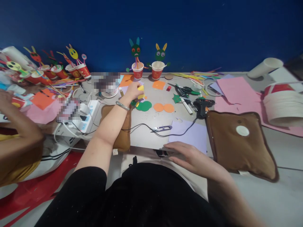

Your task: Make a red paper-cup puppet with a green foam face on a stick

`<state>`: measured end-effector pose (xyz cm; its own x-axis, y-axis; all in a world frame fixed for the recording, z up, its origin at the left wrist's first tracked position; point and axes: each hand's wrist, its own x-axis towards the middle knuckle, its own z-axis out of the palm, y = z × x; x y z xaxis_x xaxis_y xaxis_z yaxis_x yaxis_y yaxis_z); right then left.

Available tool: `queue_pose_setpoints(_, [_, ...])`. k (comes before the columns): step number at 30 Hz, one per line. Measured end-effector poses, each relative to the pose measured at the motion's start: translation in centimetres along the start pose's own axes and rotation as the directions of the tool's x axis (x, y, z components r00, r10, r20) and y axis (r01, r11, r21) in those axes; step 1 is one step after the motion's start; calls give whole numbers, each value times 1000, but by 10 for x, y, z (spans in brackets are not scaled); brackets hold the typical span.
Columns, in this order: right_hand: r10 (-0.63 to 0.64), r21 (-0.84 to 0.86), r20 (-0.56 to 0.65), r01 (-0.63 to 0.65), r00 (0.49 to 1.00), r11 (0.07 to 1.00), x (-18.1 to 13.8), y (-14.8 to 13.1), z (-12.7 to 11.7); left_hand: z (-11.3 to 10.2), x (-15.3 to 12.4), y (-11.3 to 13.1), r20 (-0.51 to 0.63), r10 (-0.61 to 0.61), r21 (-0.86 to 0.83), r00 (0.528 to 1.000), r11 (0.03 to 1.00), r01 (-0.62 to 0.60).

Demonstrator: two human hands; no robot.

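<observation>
My left hand, a bangle at its wrist, reaches to the middle of the table with its fingers closed on a piece of yellow paper. Just below it lie overlapping green paper circles and, to their right, joined orange paper circles. My right hand is open at the table's front edge, fingers stretched out, beside a sheet of lilac paper. Thread snips lie left of that sheet, with a black cord running past them. Part of the left hand's fingertips is hidden.
Two paper cups with paper figures stand at the back. A glue gun and a brown cushion-like pad lie right. On the left are a power strip, cables and more decorated cups. Another person's arm rests at far left.
</observation>
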<state>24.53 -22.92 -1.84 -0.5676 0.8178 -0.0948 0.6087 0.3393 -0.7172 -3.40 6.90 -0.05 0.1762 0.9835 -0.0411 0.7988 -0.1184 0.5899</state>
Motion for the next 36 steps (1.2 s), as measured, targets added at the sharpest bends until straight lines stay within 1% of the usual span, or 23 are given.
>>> queue_pose_setpoints(1, [-23,-33,-37,22,999,999,4,3,-1,1,-2,1,82,8,-87,997,996,-1])
queue_pose_setpoints(2, [-44,-77,-75,38,996,996,8,7,-2,1,-4,2,186,42,-166,982,986,-10])
queue_pose_setpoints(3, [-62,-132,-112,47,992,990,13,13,-4,1,-6,2,299,104,-229,949,973,-34])
queue_pose_setpoints(4, [-71,-196,-145,42,987,980,19,20,-5,2,-8,3,404,186,-275,896,959,-75])
queue_pose_setpoints(5, [-73,-266,-170,26,983,964,25,29,-8,2,-10,4,492,273,-302,827,944,-132])
queue_pose_setpoints(7, [-57,-392,-181,-19,982,920,39,47,-13,3,-15,6,614,414,-313,672,909,-273])
queue_pose_setpoints(8, [-38,-438,-178,-44,983,898,46,56,-16,4,-19,9,656,450,-294,606,892,-344])
queue_pose_setpoints(9, [-24,-473,-179,-65,983,879,52,64,-19,6,-23,11,690,465,-258,554,874,-413])
queue_pose_setpoints(10, [-9,-499,-176,-81,984,863,59,71,-22,8,-28,15,719,461,-203,521,856,-476])
queue_pose_setpoints(11, [0,-520,-178,-94,984,849,66,77,-25,10,-33,19,740,443,-135,506,835,-534])
queue_pose_setpoints(12, [5,-537,-174,-99,985,838,72,82,-27,12,-39,23,754,413,-51,511,812,-581])
queue_pose_setpoints(13, [8,-550,-168,-100,986,829,78,86,-30,15,-44,27,747,386,40,541,787,-616])
queue_pose_setpoints(14, [7,-560,-158,-95,987,823,83,90,-31,18,-50,30,743,366,113,560,757,-644])
queue_pose_setpoints(16, [3,-567,-135,-80,991,820,92,96,-34,22,-60,36,743,330,214,583,708,-673])
queue_pose_setpoints(18, [1,-562,-116,-67,993,825,99,103,-36,25,-66,39,745,308,265,592,678,-685])
queue_pose_setpoints(21, [27,-551,-87,-71,996,832,107,111,-39,27,-68,40,741,281,299,611,676,-674])
queue_pose_setpoints(25, [62,-541,-49,-79,997,837,121,117,-47,26,-60,37,682,246,344,689,724,-598])
queue_pose_setpoints(26, [60,-539,-44,-74,997,839,125,118,-50,26,-58,36,672,238,351,701,731,-585])
queue_pose_setpoints(28, [43,-532,-36,-56,998,845,133,121,-57,25,-54,34,672,225,365,706,728,-580])
queue_pose_setpoints(32, [7,-506,-14,-13,1000,862,143,126,-70,25,-49,32,696,205,375,688,712,-593])
queue_pose_setpoints(34, [-1,-491,-1,1,1000,871,144,126,-74,25,-48,32,698,223,336,680,737,-586])
queue_pose_setpoints(36, [-16,-474,1,15,1000,881,143,125,-75,26,-48,32,693,260,263,672,777,-572])
